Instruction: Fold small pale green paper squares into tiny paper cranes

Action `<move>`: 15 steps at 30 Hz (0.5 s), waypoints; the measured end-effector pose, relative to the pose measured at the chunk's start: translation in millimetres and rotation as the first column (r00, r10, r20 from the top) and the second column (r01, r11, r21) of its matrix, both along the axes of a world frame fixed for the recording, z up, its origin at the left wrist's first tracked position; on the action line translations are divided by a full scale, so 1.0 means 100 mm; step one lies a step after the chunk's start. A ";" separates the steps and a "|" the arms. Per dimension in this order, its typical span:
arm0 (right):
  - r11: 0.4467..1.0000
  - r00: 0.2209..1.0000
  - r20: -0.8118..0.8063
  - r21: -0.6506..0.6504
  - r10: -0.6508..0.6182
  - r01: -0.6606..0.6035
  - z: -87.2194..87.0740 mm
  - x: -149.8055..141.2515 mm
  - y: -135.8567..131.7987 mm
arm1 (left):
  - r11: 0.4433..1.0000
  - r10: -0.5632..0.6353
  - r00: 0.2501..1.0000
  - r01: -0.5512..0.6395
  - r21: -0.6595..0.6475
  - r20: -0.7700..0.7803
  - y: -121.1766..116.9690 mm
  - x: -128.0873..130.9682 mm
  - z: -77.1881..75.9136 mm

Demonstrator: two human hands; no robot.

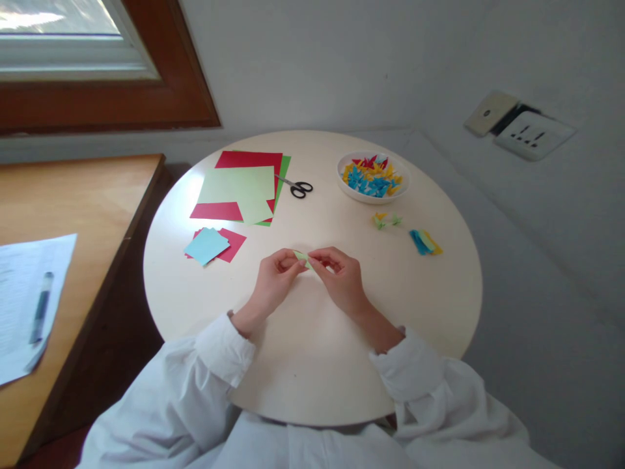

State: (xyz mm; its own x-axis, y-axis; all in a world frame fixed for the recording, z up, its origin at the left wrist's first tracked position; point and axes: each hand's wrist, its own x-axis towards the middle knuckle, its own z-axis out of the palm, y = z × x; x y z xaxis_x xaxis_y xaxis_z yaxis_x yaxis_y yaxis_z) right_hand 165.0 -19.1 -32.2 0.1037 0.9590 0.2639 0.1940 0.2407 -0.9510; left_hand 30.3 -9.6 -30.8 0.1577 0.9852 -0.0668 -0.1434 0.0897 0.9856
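Note:
Between my two hands is a small folded piece of light green paper point(301, 258), just above the middle of the round table. My left hand point(277, 273) pinches its left side with thumb and fingers. On the other side my right hand point(340, 273) is closed on the paper's right edge. The fingers cover much of it, so its full shape is hidden. To the left lie small squares of paper point(208, 245), light blue over red. A few small folded green and yellow paper pieces point(385, 221) sit to the right, beyond my right hand.
Large red and green sheets point(234, 185) lie back left, with black-handled scissors point(299, 189) touching them. A white bowl point(359, 194) of colourful folded paper figures stands back right. Folded blue and yellow strips point(426, 241) lie at the right. A wooden desk point(107, 208) with a pen point(41, 307) is at left.

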 end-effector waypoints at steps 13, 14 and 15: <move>0.985 0.968 -0.229 -0.113 0.103 -0.131 -0.03 0.01 0.01 | 0.998 -0.070 0.997 0.070 -0.004 0.040 0.04 -0.08 0.01; 0.982 0.964 -0.240 -0.123 0.113 -0.146 -0.03 0.01 0.02 | 0.996 -0.085 0.996 0.085 0.002 0.040 0.04 -0.08 0.02; 0.978 0.960 -0.252 -0.133 0.122 -0.159 -0.04 0.01 0.02 | 0.996 -0.094 0.995 0.094 0.006 0.044 0.03 -0.08 0.02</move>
State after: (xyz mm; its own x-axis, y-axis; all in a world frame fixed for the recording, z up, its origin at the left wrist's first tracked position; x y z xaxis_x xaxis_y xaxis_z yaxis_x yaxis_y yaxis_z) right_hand 166.0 -17.3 -35.8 0.0081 0.9950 0.0995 -0.0709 0.0998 -0.9925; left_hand 22.0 -6.4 -28.6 0.2524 0.9661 -0.0544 -0.1774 0.1015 0.9789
